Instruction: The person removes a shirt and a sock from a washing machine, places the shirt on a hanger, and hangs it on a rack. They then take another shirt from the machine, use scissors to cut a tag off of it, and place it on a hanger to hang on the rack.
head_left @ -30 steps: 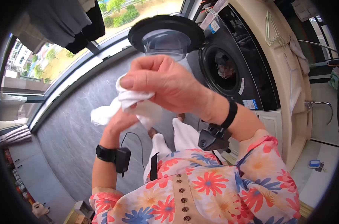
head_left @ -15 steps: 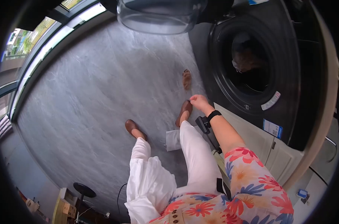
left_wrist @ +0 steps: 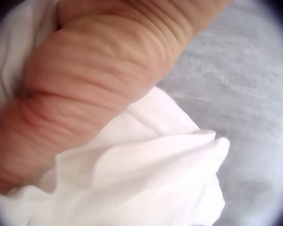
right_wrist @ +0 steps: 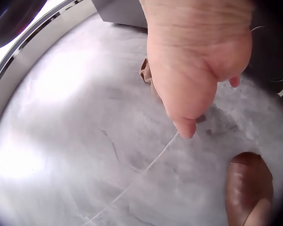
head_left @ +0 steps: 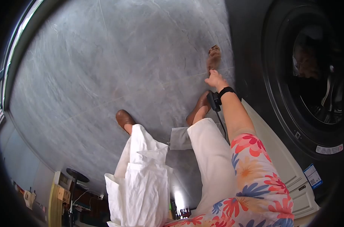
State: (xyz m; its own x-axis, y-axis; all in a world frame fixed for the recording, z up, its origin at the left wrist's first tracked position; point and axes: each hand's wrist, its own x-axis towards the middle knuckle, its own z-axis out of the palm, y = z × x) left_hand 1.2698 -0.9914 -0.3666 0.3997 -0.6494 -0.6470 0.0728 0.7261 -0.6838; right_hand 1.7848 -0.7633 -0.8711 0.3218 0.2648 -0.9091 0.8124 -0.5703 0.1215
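Observation:
A crumpled brown piece of cloth, sock-like in shape (head_left: 214,56), lies on the grey floor by the washing machine. My right hand (head_left: 216,80) reaches down with fingers apart, its fingertips right at the near end of this cloth. In the right wrist view the hand (right_wrist: 193,70) hides most of the brown cloth (right_wrist: 145,71). A white garment (head_left: 147,185) hangs in front of my left leg. The left wrist view has my left hand (left_wrist: 94,70) gripping the bunched white cloth (left_wrist: 155,155), its fingertips hidden. In the head view that hand is out of sight.
The black front-loading washing machine (head_left: 251,56) stands at the right, with items inside its drum. Below it is a white cabinet (head_left: 272,147). My brown shoes (head_left: 124,118) are on the floor. A round-topped black stand (head_left: 77,174) is at lower left.
Both hands were up with the white cloth; now it hangs lower at the left. My right hand has let go of it and moved down to the brown cloth. The view has tilted downward.

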